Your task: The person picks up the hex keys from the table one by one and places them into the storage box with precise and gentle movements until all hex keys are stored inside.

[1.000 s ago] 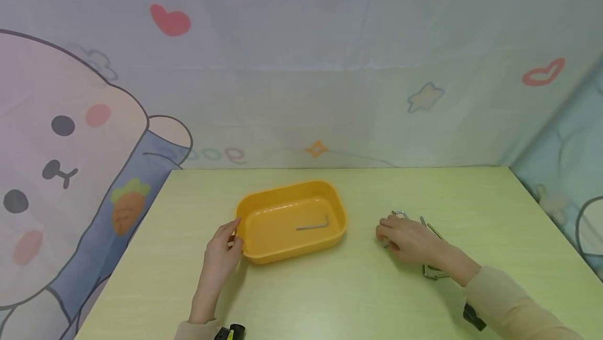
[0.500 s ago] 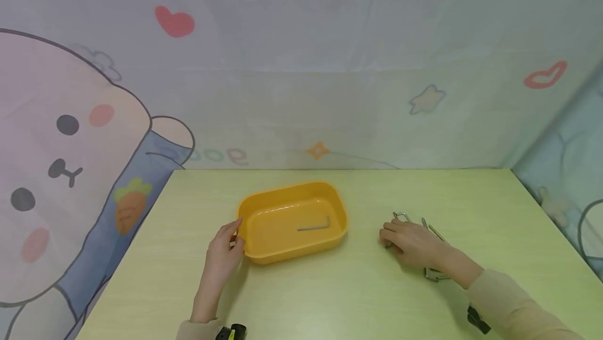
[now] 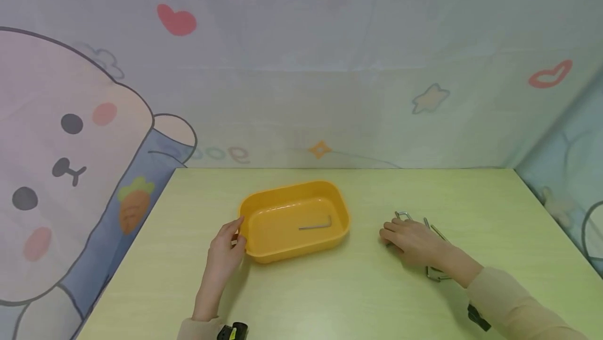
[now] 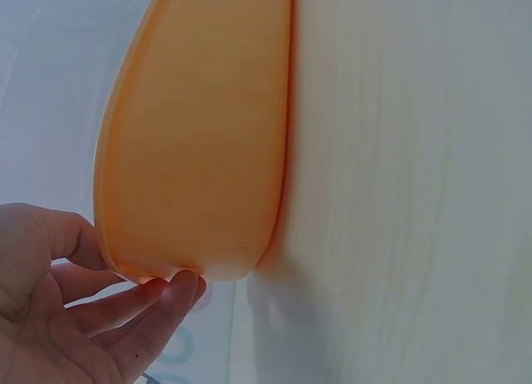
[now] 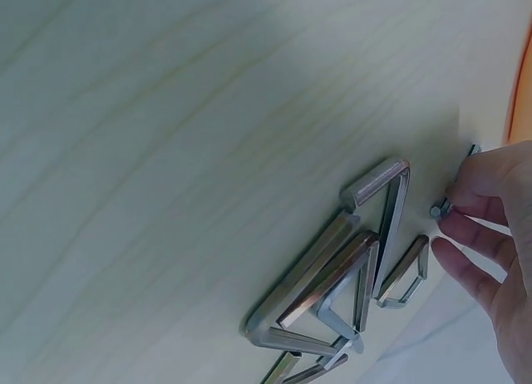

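A yellow tray (image 3: 301, 252) sits left of the table's middle, with one L-shaped hex key (image 3: 314, 227) on its floor toward the right end. My left hand (image 3: 226, 251) grips the tray's left end; in the left wrist view its thumb and fingers pinch the rim (image 4: 101, 176). To the right, my right hand (image 3: 414, 245) is low over the table. Its thumb and fingertips pinch a small silver hex key (image 5: 439, 209), mostly covered by the fingers. Several more hex keys (image 5: 307, 284) of different sizes lie overlapping beside this hand, partly hidden under it in the head view.
The pale wooden table (image 3: 358, 298) reaches back to a hanging cloth (image 3: 292, 68) printed with a cartoon animal and hearts. Bare tabletop separates the tray from the loose hex keys. A dark cable (image 3: 585, 230) shows at the right edge.
The head view has shifted slightly. Both hands stay at their places, the left on the tray and the right at the hex keys.
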Motion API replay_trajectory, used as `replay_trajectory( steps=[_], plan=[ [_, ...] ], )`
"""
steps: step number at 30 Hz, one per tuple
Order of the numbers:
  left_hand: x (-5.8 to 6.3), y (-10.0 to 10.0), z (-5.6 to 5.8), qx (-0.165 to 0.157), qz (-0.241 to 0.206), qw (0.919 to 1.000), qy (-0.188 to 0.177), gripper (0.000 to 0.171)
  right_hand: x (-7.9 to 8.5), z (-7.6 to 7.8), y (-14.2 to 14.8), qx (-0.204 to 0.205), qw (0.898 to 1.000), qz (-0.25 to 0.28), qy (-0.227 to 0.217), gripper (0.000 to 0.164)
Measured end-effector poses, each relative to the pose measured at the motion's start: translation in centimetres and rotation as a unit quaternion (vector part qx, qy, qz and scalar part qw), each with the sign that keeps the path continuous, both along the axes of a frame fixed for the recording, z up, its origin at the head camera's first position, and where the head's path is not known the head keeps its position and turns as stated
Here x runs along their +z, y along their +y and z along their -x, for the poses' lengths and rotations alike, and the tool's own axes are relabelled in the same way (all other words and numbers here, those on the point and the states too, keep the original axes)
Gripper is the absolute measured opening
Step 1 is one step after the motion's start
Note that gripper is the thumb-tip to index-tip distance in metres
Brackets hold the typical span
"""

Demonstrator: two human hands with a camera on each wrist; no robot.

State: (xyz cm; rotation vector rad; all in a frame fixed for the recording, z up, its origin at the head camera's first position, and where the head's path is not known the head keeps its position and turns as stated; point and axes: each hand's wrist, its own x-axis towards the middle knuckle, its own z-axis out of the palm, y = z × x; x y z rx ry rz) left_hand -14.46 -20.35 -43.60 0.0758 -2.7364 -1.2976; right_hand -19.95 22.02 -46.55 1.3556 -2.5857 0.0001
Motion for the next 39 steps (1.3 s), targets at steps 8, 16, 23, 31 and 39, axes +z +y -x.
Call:
replay_trajectory(
  steps=[8, 16, 23, 31, 39],
  plan=[
    [0.0, 0.0, 0.0, 0.002, 0.002, 1.0000, 0.000, 0.047, 0.2, 0.1, -0.1, 0.005, 1.000, -0.009, 0.016, 0.029],
    [-0.2, 0.2, 0.3, 0.000, -0.003, 1.0000, 0.007, 0.047, 0.3, -0.1, -0.1, 0.008, 1.000, -0.009, 0.025, 0.029],
    [-0.4, 0.3, 0.3, -0.001, -0.002, 1.0000, 0.007, 0.047, 0.1, -0.1, 0.0, 0.009, 0.999, 0.005, 0.034, 0.031],
    [-0.2, 0.2, 0.3, -0.003, -0.001, 1.0000, 0.005, 0.047, 0.7, 0.0, -0.3, 0.006, 0.999, 0.003, 0.037, 0.031],
    [-0.2, 0.1, 0.3, -0.001, 0.003, 1.0000, 0.006, 0.047, 1.8, 0.6, -0.9, 0.025, 0.997, 0.012, 0.069, 0.034]
  ],
)
